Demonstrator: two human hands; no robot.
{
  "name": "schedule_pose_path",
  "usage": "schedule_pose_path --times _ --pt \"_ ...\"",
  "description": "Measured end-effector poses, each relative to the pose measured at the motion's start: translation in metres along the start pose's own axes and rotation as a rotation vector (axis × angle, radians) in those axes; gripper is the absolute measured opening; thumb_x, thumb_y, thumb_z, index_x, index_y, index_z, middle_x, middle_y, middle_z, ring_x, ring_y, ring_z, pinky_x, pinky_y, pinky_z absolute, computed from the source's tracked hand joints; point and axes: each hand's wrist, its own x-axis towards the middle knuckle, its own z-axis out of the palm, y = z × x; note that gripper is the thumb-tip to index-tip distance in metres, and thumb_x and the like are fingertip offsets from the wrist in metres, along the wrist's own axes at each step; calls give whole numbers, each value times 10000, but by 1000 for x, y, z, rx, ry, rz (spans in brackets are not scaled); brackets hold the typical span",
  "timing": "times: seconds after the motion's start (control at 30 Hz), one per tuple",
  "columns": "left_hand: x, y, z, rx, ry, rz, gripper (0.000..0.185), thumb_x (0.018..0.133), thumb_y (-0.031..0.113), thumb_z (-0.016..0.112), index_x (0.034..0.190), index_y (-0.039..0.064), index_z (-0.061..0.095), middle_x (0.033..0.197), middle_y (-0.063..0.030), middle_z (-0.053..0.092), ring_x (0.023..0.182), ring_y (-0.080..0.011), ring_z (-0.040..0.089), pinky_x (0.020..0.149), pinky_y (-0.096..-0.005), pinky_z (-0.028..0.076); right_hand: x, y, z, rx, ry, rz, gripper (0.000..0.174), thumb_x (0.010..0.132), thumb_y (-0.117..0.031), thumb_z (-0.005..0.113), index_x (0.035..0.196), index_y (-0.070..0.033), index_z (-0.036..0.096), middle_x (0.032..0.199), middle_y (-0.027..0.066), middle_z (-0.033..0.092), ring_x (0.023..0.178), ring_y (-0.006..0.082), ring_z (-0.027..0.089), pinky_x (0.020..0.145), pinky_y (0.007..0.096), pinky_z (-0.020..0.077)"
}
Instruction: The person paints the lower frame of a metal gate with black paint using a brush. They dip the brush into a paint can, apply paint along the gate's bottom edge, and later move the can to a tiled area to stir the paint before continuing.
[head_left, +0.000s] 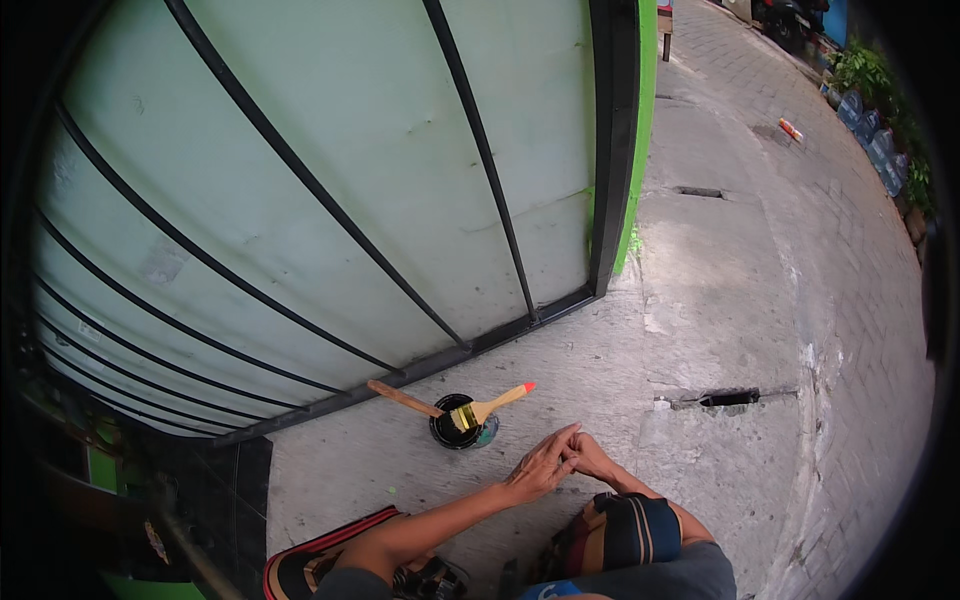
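Observation:
My left hand (540, 463) and my right hand (589, 454) touch each other above the concrete, in front of my knees. The left one has its fingers extended against the right one, whose fingers are partly hidden. No tool shows in either. Just left of and beyond them stands a small can of black paint (436, 435). A paintbrush with a pale wooden handle and a red tip (504, 397) lies across its rim, its bristles over the opening. A brown wooden stick (403, 397) leans out of the can towards the gate.
A black metal frame with bars (480, 150) over pale green panels rises beyond the can. Its right edge adjoins a bright green post (639, 150). Slots (729, 398) break the concrete at right. Farther off are an orange-and-white tube (790, 130), large plastic bottles (870, 131) and plants.

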Motion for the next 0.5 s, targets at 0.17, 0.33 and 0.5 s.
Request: schedule_pose_path --times 0.17,0.33,0.5 --pt "-47 -15 19 8 -59 -150 668 1021 233 512 1577 95 170 1418 -257 478 1282 -436 501 1051 -476 424 0 -5 -1 572 -223 54 304 944 -141 641 1207 8 615 1156 106 644 1095 210 626 973 361 498" --pt "-78 -38 -8 -67 -494 -365 588 1025 185 479 1546 57 239 1195 -218 665 1060 -352 680 946 -404 507 -4 38 -54 773 239 25 126 996 -152 558 984 -46 625 788 57 640 573 158 553 864 359 532" --pt "-50 -33 9 -359 25 -639 509 1068 223 389 1538 64 276 1135 -203 697 1100 -266 682 909 -390 529 -6 -13 -12 759 498 -4 193 1022 -183 415 1128 -69 529 839 76 611 530 140 472 710 334 494"
